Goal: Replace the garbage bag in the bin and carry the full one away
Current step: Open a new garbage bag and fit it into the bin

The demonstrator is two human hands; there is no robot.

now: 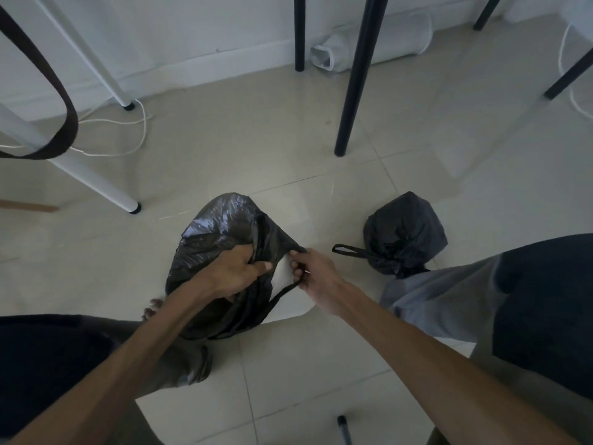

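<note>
Now black bag (221,232) between both hands.

Pale tiled floor (321,130), white wall (179,24), black (356,78) and white table legs (96,178)

Open bag (218,239) on floor (353,364), centre, between both hands; tied bag (405,232) to its right; table legs (356,75) behind.

Open tiled floor (224,139) ahead, hemmed by a white leg (96,184) and black leg (353,91).
</note>
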